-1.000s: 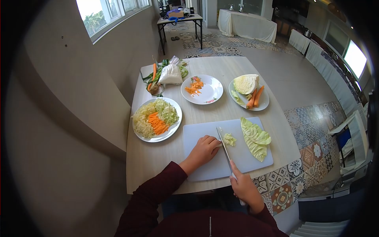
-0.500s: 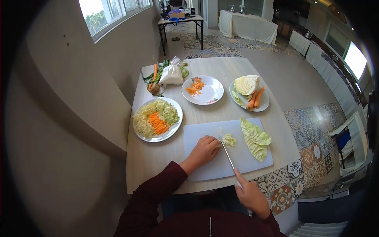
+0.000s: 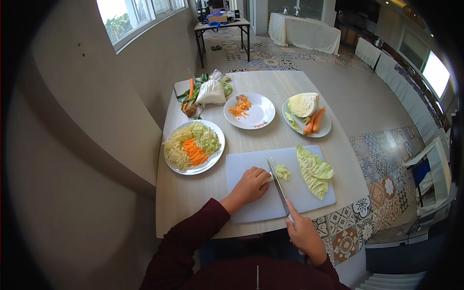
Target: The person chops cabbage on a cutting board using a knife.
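Steel knife (image 3: pixel 279 189), gripped by the right hand (image 3: pixel 305 236), slants just beside the left hand (image 3: pixel 250 186) pinning a cabbage piece (image 3: pixel 268 179). Slipping sideways, it could nick those fingers.

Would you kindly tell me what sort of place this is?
Probably a dining or function room, used for preparing food: a white rectangular cutting board lies on a pale wood-grain table, and a white cloth-draped table stands in the background.
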A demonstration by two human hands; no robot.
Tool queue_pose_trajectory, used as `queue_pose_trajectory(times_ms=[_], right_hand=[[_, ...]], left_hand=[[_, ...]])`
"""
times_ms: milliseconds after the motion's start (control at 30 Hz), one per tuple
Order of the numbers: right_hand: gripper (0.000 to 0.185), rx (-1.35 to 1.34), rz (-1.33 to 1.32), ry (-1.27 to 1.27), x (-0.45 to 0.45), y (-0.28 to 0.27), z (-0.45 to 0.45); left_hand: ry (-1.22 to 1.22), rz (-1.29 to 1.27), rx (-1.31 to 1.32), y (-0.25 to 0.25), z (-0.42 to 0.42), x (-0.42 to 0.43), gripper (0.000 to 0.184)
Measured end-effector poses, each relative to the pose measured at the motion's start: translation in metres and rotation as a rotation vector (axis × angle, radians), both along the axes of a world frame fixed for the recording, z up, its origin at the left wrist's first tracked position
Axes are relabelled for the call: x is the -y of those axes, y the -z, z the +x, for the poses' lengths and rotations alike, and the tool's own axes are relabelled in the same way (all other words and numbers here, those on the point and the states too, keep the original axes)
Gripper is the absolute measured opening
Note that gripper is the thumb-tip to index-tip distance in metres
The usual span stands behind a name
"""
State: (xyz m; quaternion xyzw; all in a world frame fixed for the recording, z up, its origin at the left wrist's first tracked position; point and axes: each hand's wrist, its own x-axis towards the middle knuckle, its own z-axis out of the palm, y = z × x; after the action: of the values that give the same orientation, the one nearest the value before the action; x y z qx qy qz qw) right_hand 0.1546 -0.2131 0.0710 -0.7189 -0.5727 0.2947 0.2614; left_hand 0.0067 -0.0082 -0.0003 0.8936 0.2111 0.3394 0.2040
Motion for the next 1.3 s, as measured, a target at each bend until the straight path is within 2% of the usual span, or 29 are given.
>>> queue_pose_trajectory(times_ms=[167,267,867,1300], right_hand=[[0.06,0.068,0.09,-0.012,0.002,-0.004,0.004],[0.058,0.028,0.027,0.01,0.003,-0.01,0.004],[0.057,-0.028,0.056,0.04,0.005,-0.016,0.001],[0.057,0.026,0.048,0.009,0.006,-0.015,-0.006]], left_hand=[[0.008,-0.008,-0.013,0.002,0.0,-0.001,0.028],[0.008,0.004,-0.011,0.0,0.0,0.0,0.027],[0.025,0.021,0.006,0.002,0.0,-0.001,0.027],[0.02,0.012,-0.013,0.0,0.0,0.0,0.028]])
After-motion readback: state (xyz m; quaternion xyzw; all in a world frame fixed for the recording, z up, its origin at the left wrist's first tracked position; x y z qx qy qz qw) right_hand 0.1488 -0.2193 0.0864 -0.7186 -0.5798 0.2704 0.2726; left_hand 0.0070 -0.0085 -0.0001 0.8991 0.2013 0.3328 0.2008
